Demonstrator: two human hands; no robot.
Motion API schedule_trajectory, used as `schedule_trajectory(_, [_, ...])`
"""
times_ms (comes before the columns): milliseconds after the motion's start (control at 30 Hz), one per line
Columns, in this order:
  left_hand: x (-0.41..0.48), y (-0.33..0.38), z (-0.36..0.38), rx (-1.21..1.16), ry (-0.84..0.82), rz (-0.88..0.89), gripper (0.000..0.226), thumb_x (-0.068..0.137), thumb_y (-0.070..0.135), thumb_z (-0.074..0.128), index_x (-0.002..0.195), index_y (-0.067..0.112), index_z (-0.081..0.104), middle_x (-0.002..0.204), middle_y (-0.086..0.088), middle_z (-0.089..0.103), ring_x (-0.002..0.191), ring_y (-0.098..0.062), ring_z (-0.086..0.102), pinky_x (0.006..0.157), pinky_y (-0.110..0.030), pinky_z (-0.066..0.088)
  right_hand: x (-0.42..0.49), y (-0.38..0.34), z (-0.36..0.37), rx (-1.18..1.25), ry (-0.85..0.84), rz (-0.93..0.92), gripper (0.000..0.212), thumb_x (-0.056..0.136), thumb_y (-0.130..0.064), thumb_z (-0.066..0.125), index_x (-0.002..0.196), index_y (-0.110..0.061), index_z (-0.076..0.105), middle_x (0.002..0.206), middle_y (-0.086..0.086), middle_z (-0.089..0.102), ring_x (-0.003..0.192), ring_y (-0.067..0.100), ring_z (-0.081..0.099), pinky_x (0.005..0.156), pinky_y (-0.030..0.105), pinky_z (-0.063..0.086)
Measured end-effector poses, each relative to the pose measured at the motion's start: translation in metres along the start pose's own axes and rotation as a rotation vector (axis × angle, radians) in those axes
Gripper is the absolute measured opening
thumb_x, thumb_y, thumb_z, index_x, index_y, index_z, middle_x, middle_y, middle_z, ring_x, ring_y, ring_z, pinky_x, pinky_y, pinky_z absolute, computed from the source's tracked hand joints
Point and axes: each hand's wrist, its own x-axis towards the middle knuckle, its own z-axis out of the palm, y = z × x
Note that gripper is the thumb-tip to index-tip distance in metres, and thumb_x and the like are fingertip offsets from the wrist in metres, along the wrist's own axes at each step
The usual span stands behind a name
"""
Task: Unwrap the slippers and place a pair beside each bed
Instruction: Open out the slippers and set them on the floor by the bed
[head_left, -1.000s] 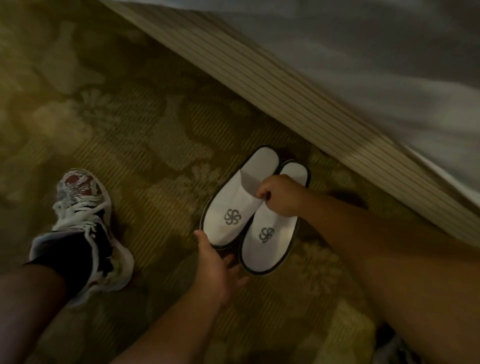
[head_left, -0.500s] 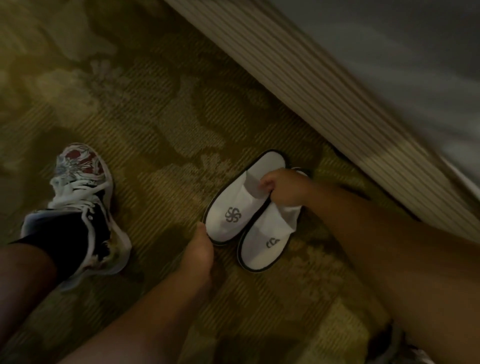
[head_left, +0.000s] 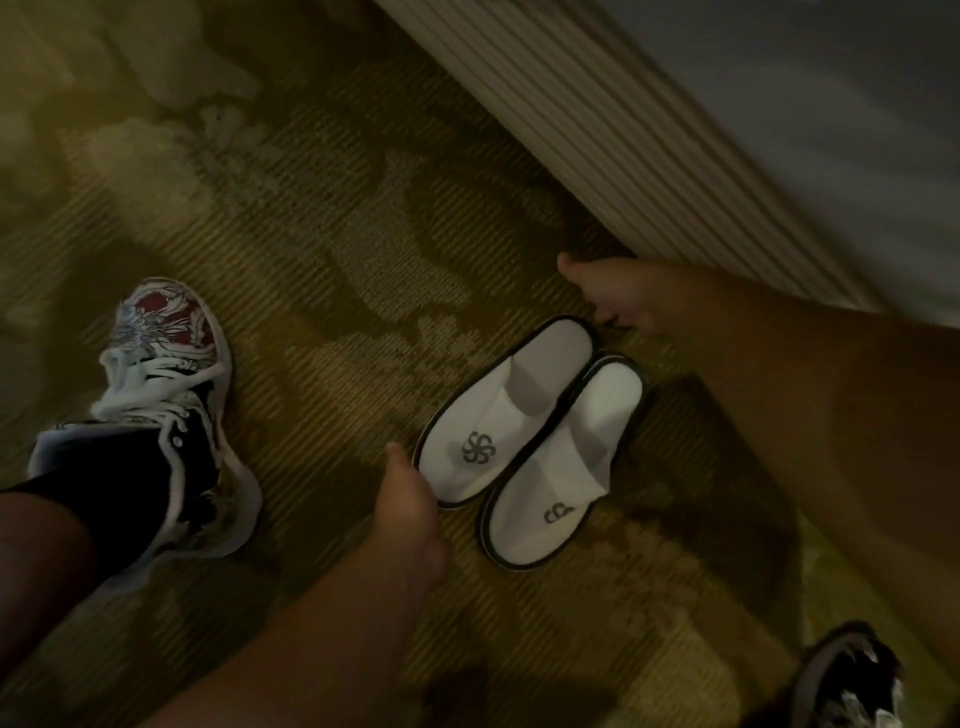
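— White slippers (head_left: 519, 410), one pair: where do they stand?
— Entry one, the pair: on the carpet (head_left: 311, 249), side by side and touching, toes toward you, heels toward the bed (head_left: 623, 135). Just beside its striped skirt, not under it. One sits a little further back than the other. No wrapper shows on either

— And my hands?
— Entry two, your left hand (head_left: 410, 512): at the toe of the slipper nearer your left shoe (head_left: 156, 395), thumb up against the rim. Its fingers are hidden beneath the hand, so I cannot tell whether they curl or pinch
— Entry three, your right hand (head_left: 626, 304): at the heel of that same slipper, thumb spread well away from the fingers, fingers pointing down at the heel rim and clasping nothing that I can see. Touching or just short of it: too blurred to say

— How far along am I?
— Entry four, a judgement: for this pair the unwrapping looks done and the placing all but done, with perhaps a nudge to square the two. Left to you: let go, then lay a pair by any other bed, none of which is in view
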Motion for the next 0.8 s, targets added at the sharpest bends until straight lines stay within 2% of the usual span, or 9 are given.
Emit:
schedule_trajectory(133, [-0.003, 0.002, 0.002, 0.0, -0.012, 0.002, 0.082, 0.095, 0.071, 0.02, 0.152, 0.015, 0.035, 0.155, -0.014, 0.039, 0.139, -0.036, 0.039, 0.117, -0.055, 0.026, 0.009, 0.007, 0.004, 0.01, 0.001, -0.019, 0.085, 0.088, -0.075, 0.031, 0.153, -0.023, 0.018, 0.155, 0.007, 0.03, 0.131, 0.028, 0.042, 0.113, 0.051, 0.026])
schedule_trajectory(300, [-0.008, 0.012, 0.007, 0.048, -0.025, 0.04, 0.084, 0.093, 0.074, 0.022, 0.152, 0.015, 0.037, 0.152, -0.015, 0.043, 0.135, -0.036, 0.044, 0.114, -0.053, 0.031, 0.007, -0.006, -0.006, 0.018, 0.025, -0.044, 0.091, 0.082, -0.079, 0.036, 0.151, -0.02, 0.025, 0.15, 0.01, 0.039, 0.133, 0.029, 0.039, 0.107, 0.046, 0.028])
schedule_trajectory(467, [0.0, 0.033, 0.008, 0.118, 0.027, 0.112, 0.079, 0.093, 0.071, 0.028, 0.15, 0.018, 0.041, 0.148, -0.016, 0.047, 0.131, -0.038, 0.047, 0.112, -0.055, 0.033, 0.007, -0.027, -0.007, 0.028, -0.013, -0.131, 0.099, 0.077, -0.081, 0.045, 0.153, -0.023, 0.019, 0.156, 0.006, 0.029, 0.139, 0.027, 0.03, 0.109, 0.044, 0.025])
schedule_trajectory(667, [0.001, 0.038, -0.005, 0.096, -0.084, 0.125, 0.075, 0.096, 0.069, 0.023, 0.143, 0.018, 0.051, 0.136, -0.015, 0.059, 0.118, -0.037, 0.058, 0.103, -0.052, 0.044, 0.019, -0.034, -0.005, -0.055, -0.011, -0.107, 0.098, 0.079, -0.08, 0.043, 0.153, -0.02, 0.018, 0.154, 0.01, 0.032, 0.138, 0.028, 0.031, 0.107, 0.047, 0.028])
schedule_trajectory(700, [0.001, 0.038, -0.005, 0.08, -0.099, 0.13, 0.073, 0.097, 0.068, 0.022, 0.142, 0.02, 0.052, 0.132, -0.013, 0.062, 0.116, -0.035, 0.059, 0.099, -0.05, 0.047, 0.02, -0.035, -0.004, -0.063, -0.011, -0.094, 0.099, 0.078, -0.081, 0.042, 0.153, -0.02, 0.019, 0.153, 0.012, 0.032, 0.139, 0.03, 0.031, 0.107, 0.049, 0.028])
schedule_trajectory(733, [0.001, 0.038, -0.005, 0.073, -0.095, 0.144, 0.07, 0.097, 0.067, 0.022, 0.139, 0.022, 0.054, 0.123, -0.01, 0.068, 0.109, -0.032, 0.063, 0.089, -0.046, 0.054, 0.02, -0.036, -0.004, -0.061, -0.006, -0.088, 0.1, 0.077, -0.082, 0.042, 0.153, -0.02, 0.018, 0.154, 0.012, 0.032, 0.139, 0.031, 0.03, 0.108, 0.051, 0.028])
schedule_trajectory(800, [0.001, 0.037, -0.003, 0.088, -0.049, 0.178, 0.067, 0.097, 0.068, 0.021, 0.129, 0.024, 0.059, 0.09, -0.001, 0.075, 0.085, -0.022, 0.069, 0.057, -0.033, 0.059, 0.021, -0.041, -0.003, -0.045, 0.004, -0.095, 0.101, 0.077, -0.082, 0.042, 0.153, -0.02, 0.018, 0.156, 0.01, 0.028, 0.139, 0.031, 0.029, 0.109, 0.053, 0.027])
